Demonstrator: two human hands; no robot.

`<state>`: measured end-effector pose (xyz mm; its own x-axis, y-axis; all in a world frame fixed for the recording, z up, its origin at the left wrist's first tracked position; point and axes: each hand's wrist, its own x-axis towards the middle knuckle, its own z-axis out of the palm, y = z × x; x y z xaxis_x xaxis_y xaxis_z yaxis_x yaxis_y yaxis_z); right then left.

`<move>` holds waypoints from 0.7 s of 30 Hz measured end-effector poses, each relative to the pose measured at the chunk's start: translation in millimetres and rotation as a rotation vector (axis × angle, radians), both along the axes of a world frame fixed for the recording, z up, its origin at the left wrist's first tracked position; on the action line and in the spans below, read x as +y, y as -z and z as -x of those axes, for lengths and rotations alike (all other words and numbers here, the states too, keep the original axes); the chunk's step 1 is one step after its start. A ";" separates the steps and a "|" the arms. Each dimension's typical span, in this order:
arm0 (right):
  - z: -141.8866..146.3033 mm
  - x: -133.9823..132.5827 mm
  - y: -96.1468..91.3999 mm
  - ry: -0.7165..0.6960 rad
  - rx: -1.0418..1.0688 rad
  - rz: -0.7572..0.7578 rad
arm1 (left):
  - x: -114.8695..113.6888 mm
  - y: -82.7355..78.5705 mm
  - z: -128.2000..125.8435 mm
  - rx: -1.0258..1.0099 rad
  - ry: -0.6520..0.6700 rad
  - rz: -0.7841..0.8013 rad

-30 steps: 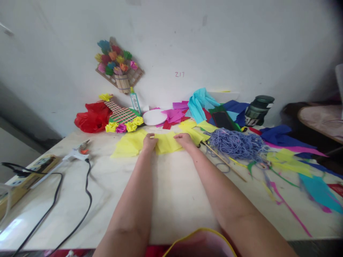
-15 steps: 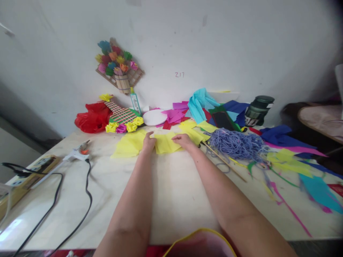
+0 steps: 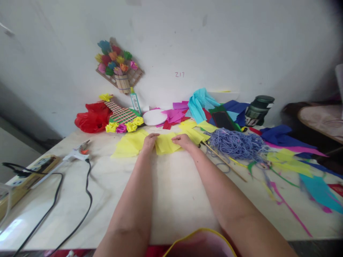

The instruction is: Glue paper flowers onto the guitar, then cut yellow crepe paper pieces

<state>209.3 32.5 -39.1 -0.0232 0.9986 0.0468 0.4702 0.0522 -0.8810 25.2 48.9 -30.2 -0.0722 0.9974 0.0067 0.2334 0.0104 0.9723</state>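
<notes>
A length of yellow crepe paper (image 3: pixel 166 144) lies across the middle of the table, with creases along it. My left hand (image 3: pixel 151 141) is closed on it, fingertips together on the upper edge. A short way to the right, my right hand (image 3: pixel 184 141) pinches the same paper between thumb and fingers. More yellow sheet (image 3: pixel 130 142) spreads out left of my left hand, and other yellow pieces lie behind my right hand. A thin wooden stick (image 3: pixel 225 162) and a heap of blue-purple yarn (image 3: pixel 235 142) sit to the right of my right hand.
At the left are a glue gun (image 3: pixel 76 154), its black cord and a power strip (image 3: pixel 34 171). A stick-and-paper craft (image 3: pixel 120 112), glue bottle (image 3: pixel 135 102) and white disc (image 3: pixel 154 117) stand along the wall. A green jar (image 3: pixel 258 111) and coloured paper scraps (image 3: pixel 321 192) lie right.
The thumb and fingers of my left hand have come together on the yellow paper; before, they were apart. My right hand stays in place.
</notes>
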 end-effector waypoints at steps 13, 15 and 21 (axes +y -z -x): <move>-0.4 -2.6 -2.6 -0.043 0.024 -0.024 | -14.2 -10.6 3.6 -0.195 0.268 0.127; -0.4 -2.4 -1.9 -0.045 0.032 -0.028 | -13.4 -10.0 4.5 -0.184 0.284 0.124; -0.8 -1.9 -1.6 -0.046 0.025 -0.028 | -8.7 -5.4 7.7 -0.134 0.282 0.100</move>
